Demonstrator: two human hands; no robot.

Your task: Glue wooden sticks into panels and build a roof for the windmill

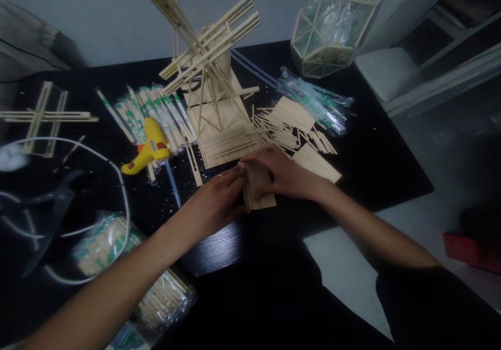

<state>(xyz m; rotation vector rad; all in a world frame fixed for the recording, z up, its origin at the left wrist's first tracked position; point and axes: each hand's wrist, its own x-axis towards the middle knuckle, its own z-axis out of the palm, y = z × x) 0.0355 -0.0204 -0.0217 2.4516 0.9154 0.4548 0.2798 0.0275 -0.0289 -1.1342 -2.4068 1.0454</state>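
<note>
Near the table's front edge lies a small panel of wooden sticks laid side by side [260,185]. My right hand [287,172] grips it from the right, fingers at its far end and thumb on its near part. My left hand [221,198], wearing a ring, presses against its left edge with bent fingers; some fingertips are hidden. Just beyond stands a windmill model of sticks [207,52] on a stick base [219,112], with a row of loose sticks [227,141] on that base.
A yellow glue gun [151,149] lies left, beside wrapped chopsticks [152,110]. Short cut sticks [277,136] and flat stick panels [317,165] lie right. Behind are more plastic wrappers [317,99] and a faceted clear container [336,26]. A white cable [127,198] loops at left.
</note>
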